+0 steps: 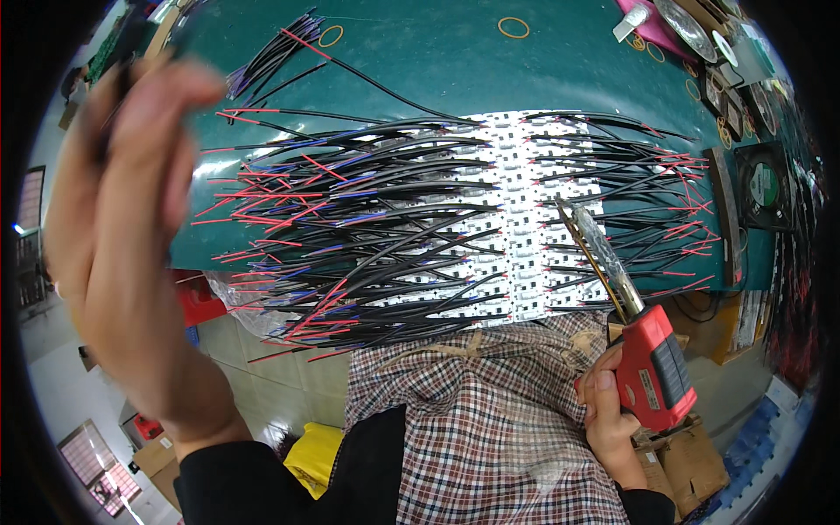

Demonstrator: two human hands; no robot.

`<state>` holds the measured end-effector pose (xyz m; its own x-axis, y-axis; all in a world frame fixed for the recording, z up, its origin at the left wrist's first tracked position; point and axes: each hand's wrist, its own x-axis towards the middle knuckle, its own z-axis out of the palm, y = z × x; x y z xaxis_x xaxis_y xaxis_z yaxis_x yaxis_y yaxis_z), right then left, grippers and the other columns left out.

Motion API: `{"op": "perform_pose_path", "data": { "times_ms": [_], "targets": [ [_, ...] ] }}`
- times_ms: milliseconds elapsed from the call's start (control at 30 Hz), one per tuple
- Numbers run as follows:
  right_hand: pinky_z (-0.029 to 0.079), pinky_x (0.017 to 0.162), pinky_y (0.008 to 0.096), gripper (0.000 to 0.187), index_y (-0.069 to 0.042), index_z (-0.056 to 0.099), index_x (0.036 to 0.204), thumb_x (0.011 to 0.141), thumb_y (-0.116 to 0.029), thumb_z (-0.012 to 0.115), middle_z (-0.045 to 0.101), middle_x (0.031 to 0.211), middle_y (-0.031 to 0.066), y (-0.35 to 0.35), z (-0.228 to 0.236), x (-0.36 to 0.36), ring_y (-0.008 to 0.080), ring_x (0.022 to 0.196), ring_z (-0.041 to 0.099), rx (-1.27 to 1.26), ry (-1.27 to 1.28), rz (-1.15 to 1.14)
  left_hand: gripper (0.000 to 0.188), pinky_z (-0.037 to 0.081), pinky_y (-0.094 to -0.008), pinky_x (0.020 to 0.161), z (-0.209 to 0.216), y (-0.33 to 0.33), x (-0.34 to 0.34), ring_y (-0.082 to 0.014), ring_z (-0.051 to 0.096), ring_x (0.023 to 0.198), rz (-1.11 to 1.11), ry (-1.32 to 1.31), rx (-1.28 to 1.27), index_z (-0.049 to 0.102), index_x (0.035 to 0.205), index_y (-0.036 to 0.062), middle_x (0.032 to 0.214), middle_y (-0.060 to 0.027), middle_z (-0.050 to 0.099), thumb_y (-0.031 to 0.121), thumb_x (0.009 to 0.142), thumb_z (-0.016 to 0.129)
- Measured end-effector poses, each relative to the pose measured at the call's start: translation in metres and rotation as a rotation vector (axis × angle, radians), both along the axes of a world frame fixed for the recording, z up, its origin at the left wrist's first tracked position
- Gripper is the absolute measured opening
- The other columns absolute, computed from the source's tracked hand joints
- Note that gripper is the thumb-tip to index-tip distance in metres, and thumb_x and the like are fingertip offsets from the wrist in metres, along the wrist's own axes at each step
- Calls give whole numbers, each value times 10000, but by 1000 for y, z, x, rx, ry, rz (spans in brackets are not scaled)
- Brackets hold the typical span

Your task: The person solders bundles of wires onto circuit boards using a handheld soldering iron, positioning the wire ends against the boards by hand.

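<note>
Two hands are in view. The right hand (608,411) is wrapped around the grip of a red-and-black soldering gun (652,372), whose metal tip points far and left over the white circuit boards (525,229); whether it touches them cannot be told. The left hand (122,219) is raised well above the left side of the table (420,61) and badly blurred, so I cannot tell whether its fingers are together or hold anything.

If that tip is hot, a small slip of the right wrist could scorch a board or melt the sleeve of a neighbouring wire, since the leads lie so close to it. The left-hand wires (376,210) cross and overlap in a dense heap, so tugging one could drag others and strain their joints. The near edge of the boards reaches the checked apron (490,420), and a shift of the body might push the row askew.

The boards lie side by side on the near part of the table, forming a bright white, slightly bowed panel dotted with small dark parts. Black leads fan out to left and right, ending in thin red tips, with some blue among those on the left. At the far left lies a separate bundle of dark wires (271,66).
</note>
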<state>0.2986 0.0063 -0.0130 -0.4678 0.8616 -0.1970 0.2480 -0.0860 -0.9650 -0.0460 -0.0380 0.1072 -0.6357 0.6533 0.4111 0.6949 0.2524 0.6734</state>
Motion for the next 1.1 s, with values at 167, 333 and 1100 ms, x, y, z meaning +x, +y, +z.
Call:
{"op": "perform_pose_path", "data": {
  "times_ms": [167,333,1100],
  "targets": [
    [384,488,253,81,-6,486,1003,969,-56,540,499,760,59,5,-8,3,77,485,382,-26,38,109,176,216,-201,466,35,-74,23,-42,268,516,-25,-178,644,496,873,55,606,35,359,144,1025,485],
    [374,483,247,125,3,512,1051,970,-81,557,500,748,49,-8,-17,16,70,480,369,-30,80,44,334,226,-215,467,19,-71,-15,-47,261,520,-348,-293,779,461,741,89,629,31,328,197,1056,429],
    [400,498,247,163,5,518,1151,1008,-72,526,506,798,23,-13,-15,17,51,501,378,-61,78,11,223,279,-208,500,-1,-92,11,-23,400,572,254,-115,68,636,1074,30,710,46,492,236,991,621]
  ]
}}
